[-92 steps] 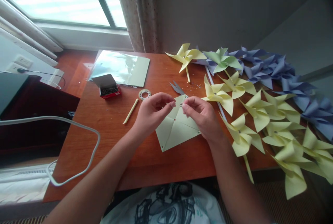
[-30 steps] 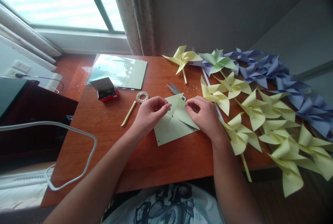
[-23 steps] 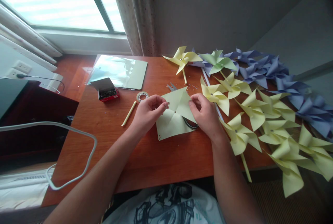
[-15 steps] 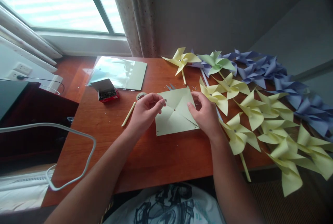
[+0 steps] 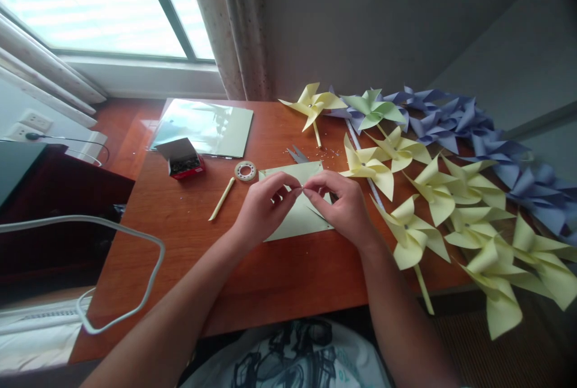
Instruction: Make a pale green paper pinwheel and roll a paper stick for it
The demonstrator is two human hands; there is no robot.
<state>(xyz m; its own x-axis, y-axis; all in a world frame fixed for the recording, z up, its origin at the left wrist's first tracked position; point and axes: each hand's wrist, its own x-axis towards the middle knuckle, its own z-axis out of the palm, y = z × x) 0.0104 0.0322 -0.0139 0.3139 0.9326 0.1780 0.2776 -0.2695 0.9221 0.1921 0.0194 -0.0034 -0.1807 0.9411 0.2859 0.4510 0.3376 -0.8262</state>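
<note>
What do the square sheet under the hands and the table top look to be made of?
Square sheet: thin matte paper, pale yellow-green, judging by the flat lie and sharp slit lines. Table top: reddish-brown wood or wood-look laminate, semi-gloss, with visible grain and soft window reflections; which of the two is unclear.

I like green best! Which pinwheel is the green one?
The green pinwheel at the table's far edge, between a yellow pinwheel and the purple pinwheels. No other finished one is green.

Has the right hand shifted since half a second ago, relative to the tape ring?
Yes. The right hand has moved left toward the tape ring, and its fingertips now meet the left hand over the paper square.
</note>
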